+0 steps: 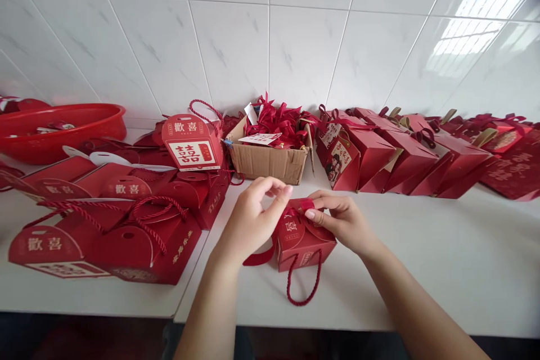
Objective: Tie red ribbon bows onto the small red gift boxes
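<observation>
A small red gift box [297,244] stands on the white table between my hands, its twisted red cord handle [304,301] hanging down the near side. My right hand [343,219] pinches a red ribbon [307,204] between thumb and index finger at the box's top. Just left of and above the box is my left hand [261,211], fingers curled and thumb tip close to the index finger. Whatever its fingertips hold, if anything, is hidden. A loop of red ribbon [258,257] lies on the table left of the box.
Behind my hands stands a cardboard box [270,162] filled with red ribbons and tags. Red gift boxes [143,242] crowd the left side, with a red basin [63,143] farther back. A row of slanted red boxes [405,160] lines the tiled wall at right.
</observation>
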A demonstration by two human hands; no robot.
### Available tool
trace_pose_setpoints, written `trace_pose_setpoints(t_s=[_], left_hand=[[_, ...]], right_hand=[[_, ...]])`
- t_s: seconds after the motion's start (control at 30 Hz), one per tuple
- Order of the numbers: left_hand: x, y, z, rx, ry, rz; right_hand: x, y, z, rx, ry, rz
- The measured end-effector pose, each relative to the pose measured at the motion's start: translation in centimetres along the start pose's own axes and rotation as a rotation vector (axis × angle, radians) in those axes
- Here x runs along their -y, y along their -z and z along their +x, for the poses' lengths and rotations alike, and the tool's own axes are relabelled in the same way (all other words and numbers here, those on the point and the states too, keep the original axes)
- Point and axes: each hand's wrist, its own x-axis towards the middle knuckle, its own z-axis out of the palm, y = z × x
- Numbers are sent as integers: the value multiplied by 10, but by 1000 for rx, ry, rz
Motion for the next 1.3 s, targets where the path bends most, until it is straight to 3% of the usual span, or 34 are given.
trace_pose_setpoints(t_s=[0.13,0.23,0.4,0.57,0.8,0.93,1.13,1.3], left_hand=[[10,15,-8,202,236,148],[15,16,-10,244,284,156],[12,16,-8,225,231,162],[3,22,-10,204,185,166],[-14,19,-13,290,129,-200],[-25,10,-14,334,63,-311],[-24,-8,-5,166,-53,-426],[-18,-19,7,194,-15,-488]], right_hand=[[-2,0,-2,1,-1,-26],[-2,0,-3,24,-52,27],[2,-1,-3,68,-108,64],[8,-8,-3,-19,-130,-33],[11,-22,-4,-165,-91,-271],[13,-20,-4,-106,5,-383],[15,-17,-7,27,178,-457],[11,-18,-7,-8,141,-429]])
